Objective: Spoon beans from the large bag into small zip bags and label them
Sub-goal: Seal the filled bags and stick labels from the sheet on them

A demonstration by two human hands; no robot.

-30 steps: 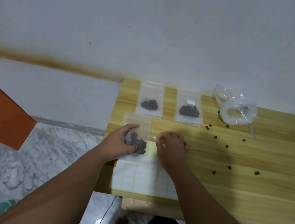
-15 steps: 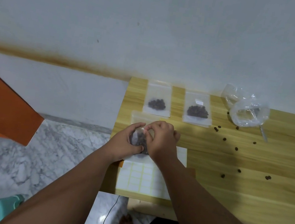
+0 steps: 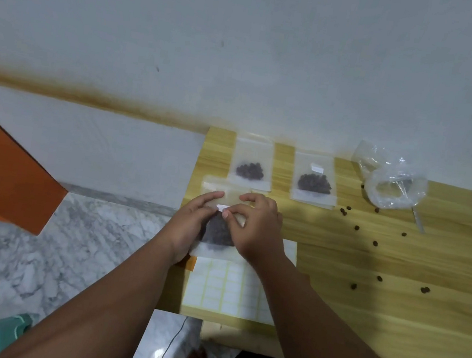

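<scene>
- The left hand grips the small zip bag of dark beans at the table's left edge.
- The right hand, fingers curled, pinches a white label against that bag.
- The large bag lies along the far edge.
- The label sheet lies at the near edge.

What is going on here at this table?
A person is labelling bags of beans. The left grip holds a small zip bag on the wooden table, and the right grip holds a white label onto it. Two filled bags lie behind: the rear right bag has a label, the rear left bag shows none. The large bag looks nearly empty, and loose beans lie scattered.
</scene>
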